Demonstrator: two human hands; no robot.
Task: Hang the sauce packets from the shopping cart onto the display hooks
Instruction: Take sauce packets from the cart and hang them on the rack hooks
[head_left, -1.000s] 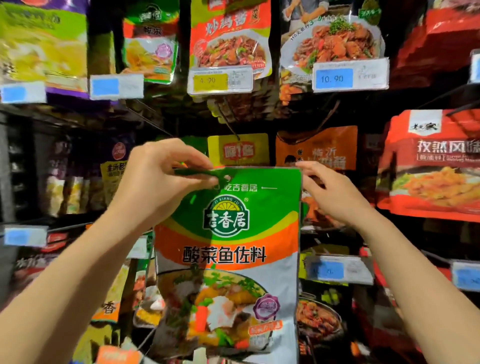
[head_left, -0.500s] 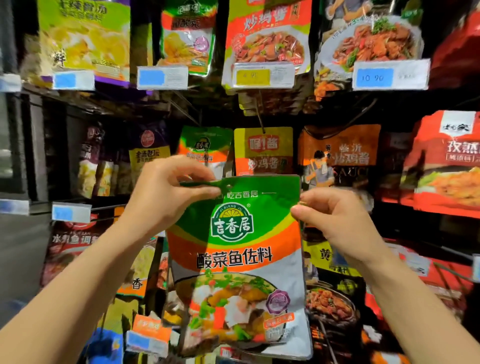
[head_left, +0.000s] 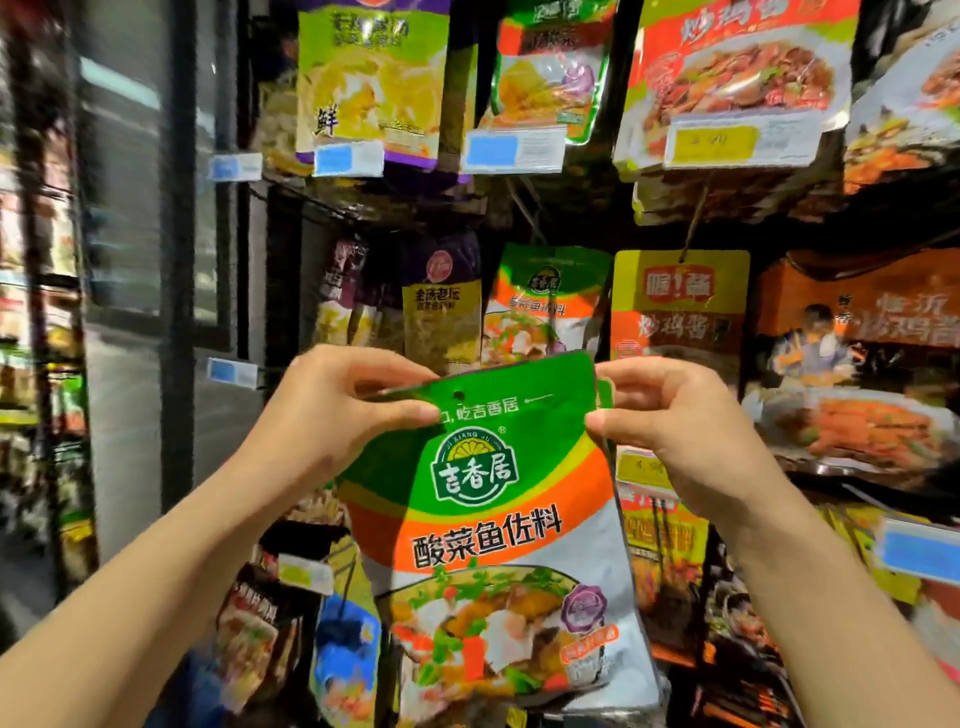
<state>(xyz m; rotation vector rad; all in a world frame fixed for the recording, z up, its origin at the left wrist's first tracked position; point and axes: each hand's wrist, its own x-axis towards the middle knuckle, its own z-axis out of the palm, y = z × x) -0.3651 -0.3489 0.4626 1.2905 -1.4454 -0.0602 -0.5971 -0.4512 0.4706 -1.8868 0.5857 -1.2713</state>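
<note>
I hold a green, orange and silver sauce packet (head_left: 498, 519) upright in front of the display. My left hand (head_left: 332, 415) pinches its top left corner, thumb just beside the small hang hole. My right hand (head_left: 670, 431) pinches the top right edge. Directly behind the packet's top hangs a matching green packet (head_left: 545, 296) on a display hook; the hook's tip is hidden. The packet in my hands hangs on no hook. The shopping cart is out of view.
Rows of hanging packets fill the rack: a yellow-red packet (head_left: 680, 306) to the right, a purple-gold packet (head_left: 441, 306) to the left, orange ones (head_left: 857, 322) far right. Price tags (head_left: 514, 150) line the upper rail. A dark glass-fronted cabinet (head_left: 130, 260) stands left.
The view has swung left and down, so the display shifted right. The packet tilted slightly, and my right hand moved from its back edge to pinching its top right corner. Matching hanging packet now sits behind it.
</note>
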